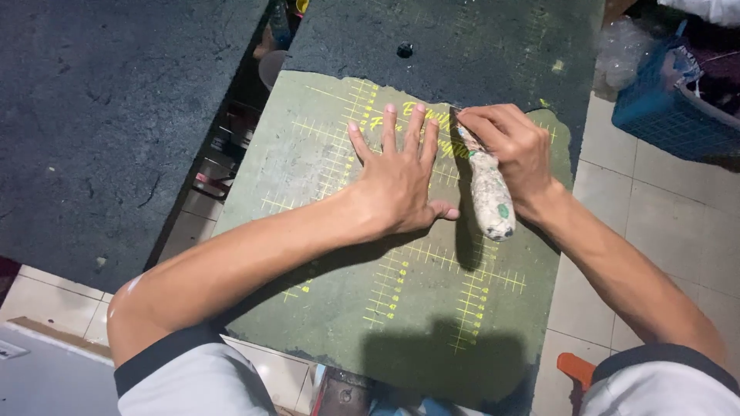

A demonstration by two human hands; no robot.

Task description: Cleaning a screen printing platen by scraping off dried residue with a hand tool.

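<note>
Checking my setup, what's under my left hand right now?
The left hand lies flat on a worn green cutting mat with yellow grid lines. Whatever is directly beneath the palm is covered.

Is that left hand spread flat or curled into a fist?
Spread flat. The left hand lies palm down on the green gridded mat, fingers fanned apart, beside the right hand gripping a tape-wrapped tool.
</note>
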